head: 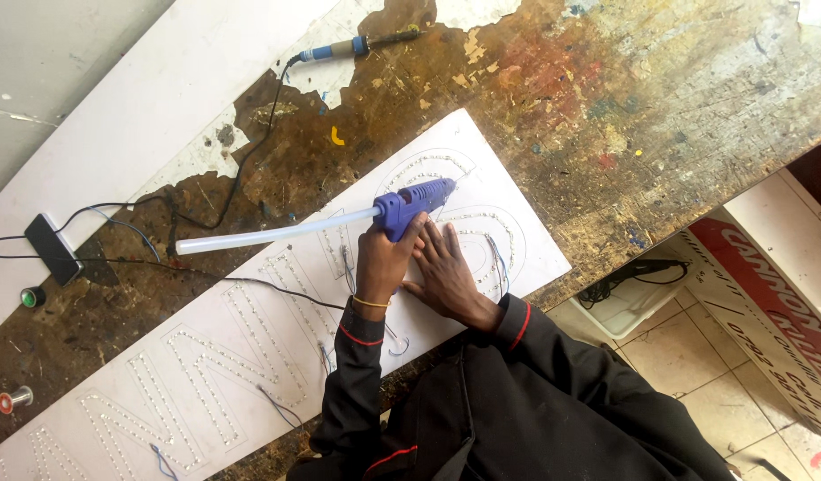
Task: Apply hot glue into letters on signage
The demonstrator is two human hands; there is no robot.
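Blue hot-glue gun [415, 200], a long translucent stick [277, 233] trailing from its back, is sitting over the white sign board [250, 356] studded with small lights, on the paint-scarred wooden workbench [606, 107]. The left hand [384, 258] is gripping it closed-fisted; the right hand [446, 267] is pressing flat, fingers spread, beside the nozzle. Gluing seems to be under way; further dabs would be demanding steady aim along the rows.

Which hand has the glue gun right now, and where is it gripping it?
The left hand holds the blue glue gun by its handle. The right hand holds nothing; it lies flat on the white sign board.
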